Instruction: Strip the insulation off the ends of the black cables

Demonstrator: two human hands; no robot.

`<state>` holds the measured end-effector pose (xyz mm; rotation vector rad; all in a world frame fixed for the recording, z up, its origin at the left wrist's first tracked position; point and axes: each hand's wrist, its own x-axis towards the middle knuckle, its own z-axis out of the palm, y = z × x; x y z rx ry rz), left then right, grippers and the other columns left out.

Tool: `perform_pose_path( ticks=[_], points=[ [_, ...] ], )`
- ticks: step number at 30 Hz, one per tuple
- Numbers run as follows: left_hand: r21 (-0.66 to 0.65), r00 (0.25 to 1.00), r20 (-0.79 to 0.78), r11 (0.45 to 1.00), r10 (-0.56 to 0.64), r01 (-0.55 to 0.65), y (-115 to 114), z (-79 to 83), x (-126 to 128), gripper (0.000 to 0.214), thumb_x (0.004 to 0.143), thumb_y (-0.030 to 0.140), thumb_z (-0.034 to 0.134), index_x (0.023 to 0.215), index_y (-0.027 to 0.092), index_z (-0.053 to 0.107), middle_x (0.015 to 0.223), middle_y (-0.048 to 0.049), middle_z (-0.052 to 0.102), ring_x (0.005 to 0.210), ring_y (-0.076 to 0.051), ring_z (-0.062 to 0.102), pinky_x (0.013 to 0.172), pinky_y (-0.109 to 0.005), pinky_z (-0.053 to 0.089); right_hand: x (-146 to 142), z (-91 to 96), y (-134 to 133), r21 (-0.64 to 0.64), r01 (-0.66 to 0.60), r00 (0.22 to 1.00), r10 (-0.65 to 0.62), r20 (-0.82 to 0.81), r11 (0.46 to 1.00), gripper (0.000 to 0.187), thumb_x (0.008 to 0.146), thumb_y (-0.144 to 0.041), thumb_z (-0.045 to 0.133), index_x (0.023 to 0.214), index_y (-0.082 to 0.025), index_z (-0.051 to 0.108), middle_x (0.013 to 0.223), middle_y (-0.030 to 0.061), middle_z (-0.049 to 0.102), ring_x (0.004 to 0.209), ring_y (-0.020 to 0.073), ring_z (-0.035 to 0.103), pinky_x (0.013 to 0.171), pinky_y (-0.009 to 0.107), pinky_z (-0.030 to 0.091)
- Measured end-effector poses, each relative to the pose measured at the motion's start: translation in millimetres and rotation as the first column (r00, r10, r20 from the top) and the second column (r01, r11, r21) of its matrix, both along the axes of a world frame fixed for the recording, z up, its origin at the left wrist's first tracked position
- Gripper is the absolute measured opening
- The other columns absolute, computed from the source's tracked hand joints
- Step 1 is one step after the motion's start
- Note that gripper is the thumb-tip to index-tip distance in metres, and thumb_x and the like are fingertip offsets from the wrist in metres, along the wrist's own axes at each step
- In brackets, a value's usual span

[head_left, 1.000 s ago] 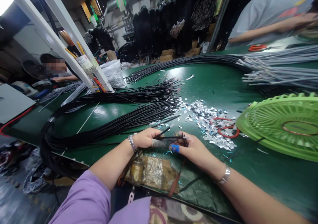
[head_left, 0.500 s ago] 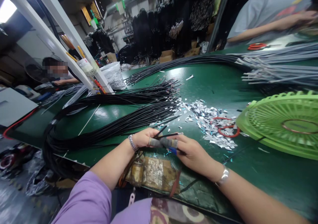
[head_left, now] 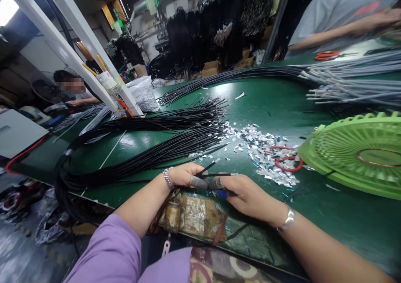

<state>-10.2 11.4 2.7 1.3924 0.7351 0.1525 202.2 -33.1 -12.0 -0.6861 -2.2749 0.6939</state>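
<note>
My left hand (head_left: 183,175) is closed on a few thin black cables (head_left: 209,168), pinching them with a taped finger near the front edge of the green table (head_left: 328,216). My right hand (head_left: 247,193) is closed too, its taped fingertips meeting the left hand's on the same cable ends. The cable tips stick out to the right above my right hand. A big bundle of black cables (head_left: 150,153) lies just beyond my left hand, running left and looping off the table edge.
A heap of foil scraps (head_left: 263,149) with red-handled scissors (head_left: 286,159) lies right of the cables. A green fan grille (head_left: 360,153) sits at the right. Grey cables (head_left: 354,82) lie behind it. Other people work at the far left and right. White posts (head_left: 90,65) rise at the left.
My right hand has slid left and turned, its fingertips closing onto the cable ends beside my left hand. The blue-taped finger has tucked underneath. The left hand stayed almost still.
</note>
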Motion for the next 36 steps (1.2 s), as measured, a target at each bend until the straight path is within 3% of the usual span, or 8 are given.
perform_pose_path(
  ticks=[4, 8, 12, 18, 25, 30, 34, 36],
  points=[
    [0.061, 0.999, -0.032, 0.997, -0.036, 0.038, -0.3, -0.7, 1.9, 0.052, 0.056, 0.058, 0.075, 0.067, 0.011, 0.054, 0.045, 0.0068, 0.041, 0.041, -0.004, 0.032, 0.039, -0.018, 0.024, -5.6, 3.2, 1.9, -0.244, -0.034, 0.997, 0.017, -0.071, 0.969, 0.017, 0.073, -0.017, 0.056, 0.08, -0.023, 0.07, 0.075, 0.0015, 0.07, 0.075, 0.0196, 0.062, 0.071, 0.029, 0.05],
    [0.123, 0.996, -0.068, 0.99, -0.059, 0.067, 0.9, -2.9, 3.2, 0.047, 0.058, 0.053, 0.075, 0.066, 0.011, 0.055, 0.05, 0.0056, 0.044, 0.046, -0.005, 0.036, 0.044, -0.018, 0.028, -13.4, 0.4, 1.2, -0.47, 0.019, 0.991, -0.078, -0.105, 0.882, 0.01, 0.066, -0.02, 0.06, 0.071, -0.021, 0.069, 0.062, -0.0027, 0.064, 0.063, 0.0171, 0.057, 0.061, 0.026, 0.049],
    [0.16, 0.998, -0.061, 0.986, -0.026, 0.035, 0.2, -2.1, 2.3, 0.046, 0.06, 0.053, 0.074, 0.064, 0.011, 0.055, 0.048, 0.0062, 0.041, 0.046, -0.005, 0.033, 0.043, -0.018, 0.027, -11.7, -2.4, 8.4, -0.649, -0.026, 0.978, -0.115, -0.173, 0.761, 0.006, 0.064, -0.024, 0.062, 0.061, -0.019, 0.061, 0.054, -0.0044, 0.056, 0.052, 0.0119, 0.047, 0.048, 0.023, 0.04],
    [0.18, 0.998, -0.035, 0.983, 0.047, -0.04, -6.4, 6.8, 0.1, 0.046, 0.057, 0.052, 0.077, 0.065, 0.011, 0.057, 0.047, 0.0063, 0.042, 0.044, -0.005, 0.033, 0.043, -0.019, 0.027, -11.6, -3.2, 20.0, -0.861, -0.063, 0.922, -0.3, -0.243, 0.505, 0.022, 0.064, -0.038, 0.064, 0.061, -0.018, 0.052, 0.05, -0.0056, 0.051, 0.038, 0.0044, 0.026, 0.036, 0.019, 0.017],
    [0.315, 0.977, 0.045, 0.925, 0.209, -0.212, -14.1, 31.3, -4.9, 0.047, 0.049, 0.045, 0.083, 0.07, 0.009, 0.064, 0.063, 0.0003, 0.059, 0.058, -0.008, 0.048, 0.058, -0.022, 0.041, -14.9, -7.5, 19.9, -0.85, -0.076, 0.947, -0.229, -0.226, 0.522, 0.033, 0.059, -0.044, 0.071, 0.067, -0.018, 0.053, 0.055, -0.0048, 0.054, 0.04, 0.0036, 0.026, 0.037, 0.019, 0.016],
    [0.515, 0.872, 0.248, 0.705, 0.423, -0.488, -45.9, 72.4, -28.4, 0.043, 0.059, 0.047, 0.078, 0.073, 0.01, 0.062, 0.057, 0.0028, 0.054, 0.045, -0.004, 0.042, 0.043, -0.017, 0.033, -14.1, -9.2, 19.6, -0.824, -0.04, 0.96, -0.208, -0.189, 0.565, 0.036, 0.057, -0.048, 0.071, 0.069, -0.018, 0.055, 0.056, -0.0039, 0.055, 0.04, 0.0044, 0.028, 0.037, 0.019, 0.017],
    [0.501, 0.61, 0.564, 0.357, 0.557, -0.788, -108.5, 101.1, -59.3, 0.039, 0.069, 0.049, 0.071, 0.078, 0.013, 0.059, 0.053, 0.0054, 0.05, 0.036, -0.001, 0.032, 0.036, -0.014, 0.022, -10.9, -9.5, 17.4, -0.797, 0.012, 0.975, -0.183, -0.124, 0.603, 0.037, 0.058, -0.05, 0.069, 0.072, -0.018, 0.057, 0.056, -0.0032, 0.054, 0.041, 0.0056, 0.029, 0.038, 0.021, 0.019],
    [0.475, 0.52, 0.603, 0.252, 0.604, -0.843, -150.1, 102.6, -74.7, 0.04, 0.067, 0.048, 0.073, 0.077, 0.013, 0.058, 0.059, 0.0036, 0.054, 0.035, 0.0, 0.031, 0.036, -0.014, 0.021, -8.1, -9.6, 16.5, -0.766, 0.055, 0.983, -0.171, -0.072, 0.641, 0.037, 0.059, -0.053, 0.066, 0.071, -0.019, 0.059, 0.054, -0.003, 0.053, 0.04, 0.0065, 0.029, 0.038, 0.022, 0.02]
  ],
)
